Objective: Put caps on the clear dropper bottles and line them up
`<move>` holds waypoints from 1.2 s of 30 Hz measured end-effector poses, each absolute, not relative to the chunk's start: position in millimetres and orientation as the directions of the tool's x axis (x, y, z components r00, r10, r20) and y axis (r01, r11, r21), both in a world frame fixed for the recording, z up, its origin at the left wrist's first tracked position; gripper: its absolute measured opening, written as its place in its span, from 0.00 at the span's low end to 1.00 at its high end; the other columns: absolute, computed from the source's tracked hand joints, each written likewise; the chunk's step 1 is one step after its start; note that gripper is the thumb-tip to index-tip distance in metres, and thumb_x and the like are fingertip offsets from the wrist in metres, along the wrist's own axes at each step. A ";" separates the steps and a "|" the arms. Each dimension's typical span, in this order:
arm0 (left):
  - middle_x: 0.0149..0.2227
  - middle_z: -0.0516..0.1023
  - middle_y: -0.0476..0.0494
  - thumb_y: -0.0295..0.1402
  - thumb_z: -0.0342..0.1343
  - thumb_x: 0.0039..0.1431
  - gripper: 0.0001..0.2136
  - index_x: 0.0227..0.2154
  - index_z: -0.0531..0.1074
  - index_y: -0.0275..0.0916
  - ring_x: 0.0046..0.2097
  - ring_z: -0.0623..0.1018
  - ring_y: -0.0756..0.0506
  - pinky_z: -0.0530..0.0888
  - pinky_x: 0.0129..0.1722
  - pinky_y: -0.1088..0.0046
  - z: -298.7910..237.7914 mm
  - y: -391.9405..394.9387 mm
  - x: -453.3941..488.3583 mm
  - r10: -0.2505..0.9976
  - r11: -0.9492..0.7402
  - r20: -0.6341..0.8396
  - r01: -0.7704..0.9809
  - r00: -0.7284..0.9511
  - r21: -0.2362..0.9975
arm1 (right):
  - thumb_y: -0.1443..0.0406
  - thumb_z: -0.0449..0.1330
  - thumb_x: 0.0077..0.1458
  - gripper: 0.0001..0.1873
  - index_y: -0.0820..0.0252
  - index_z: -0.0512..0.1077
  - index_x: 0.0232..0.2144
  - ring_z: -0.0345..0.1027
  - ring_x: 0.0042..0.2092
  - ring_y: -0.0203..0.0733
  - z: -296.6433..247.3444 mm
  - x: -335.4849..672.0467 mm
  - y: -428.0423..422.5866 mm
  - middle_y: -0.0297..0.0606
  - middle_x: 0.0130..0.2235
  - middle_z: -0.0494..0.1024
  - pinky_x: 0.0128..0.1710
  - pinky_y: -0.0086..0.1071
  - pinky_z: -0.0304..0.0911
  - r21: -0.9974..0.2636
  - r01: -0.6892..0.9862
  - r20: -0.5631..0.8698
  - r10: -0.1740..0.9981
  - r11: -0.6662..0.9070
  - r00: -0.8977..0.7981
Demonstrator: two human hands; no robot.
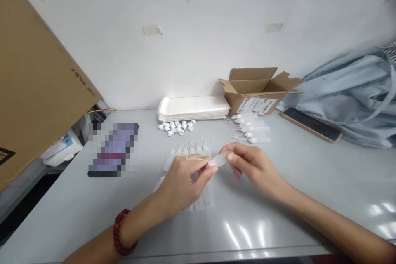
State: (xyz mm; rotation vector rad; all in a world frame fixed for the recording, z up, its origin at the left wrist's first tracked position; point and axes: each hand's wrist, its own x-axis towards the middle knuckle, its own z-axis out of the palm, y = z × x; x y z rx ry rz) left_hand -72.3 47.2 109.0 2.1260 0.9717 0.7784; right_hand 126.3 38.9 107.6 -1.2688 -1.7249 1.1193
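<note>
Between my two hands is a small translucent whitish tube (221,159), slanting up to the right. My left hand (185,179) pinches its left end, with a thin whitish cord running over the fingers. My right hand (247,161) grips the other end between thumb and fingers. Under and behind my left hand lies a row of flat translucent pieces with cord loops (188,148), partly hidden by it. Several small white caps (177,127) are scattered behind that row. Farther right, several clear tubes with white caps and cords (252,128) lie side by side.
A stack of white padded envelopes (194,107) stands at the wall beside an open cardboard box (256,95). A phone (311,124) lies at right near a light blue cloth bag (349,95). At left are a pixelated dark-edged device (114,148) and a large carton (37,74).
</note>
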 end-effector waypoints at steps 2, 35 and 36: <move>0.21 0.64 0.51 0.29 0.48 0.64 0.16 0.18 0.62 0.38 0.26 0.64 0.51 0.61 0.28 0.73 107.0 46.6 -72.1 0.770 -0.579 0.304 0.413 0.562 0.703 | 0.56 0.51 0.60 0.16 0.63 0.71 0.36 0.59 0.21 0.34 108.1 125.5 38.6 0.27 0.17 0.63 0.24 0.28 0.55 -0.929 0.350 0.034 0.967 0.124 -0.253; 0.48 0.77 0.39 0.25 0.43 0.59 0.17 0.37 0.79 0.38 0.51 0.75 0.39 0.69 0.54 0.58 92.4 125.7 -145.1 0.898 -0.425 0.253 0.857 0.360 0.291 | 0.56 0.61 0.52 0.15 0.65 0.76 0.34 0.69 0.38 0.41 143.9 248.3 89.7 0.43 0.36 0.77 0.39 0.37 0.60 -0.593 0.805 -0.029 0.999 -0.029 0.015; 0.47 0.78 0.39 0.25 0.43 0.59 0.17 0.37 0.79 0.38 0.50 0.75 0.39 0.69 0.54 0.58 92.5 125.6 -144.8 0.897 -0.429 0.252 0.855 0.364 0.292 | 0.57 0.61 0.52 0.15 0.65 0.75 0.33 0.69 0.39 0.42 142.2 250.9 90.5 0.44 0.36 0.77 0.40 0.37 0.60 -0.589 0.808 -0.037 0.999 -0.028 0.008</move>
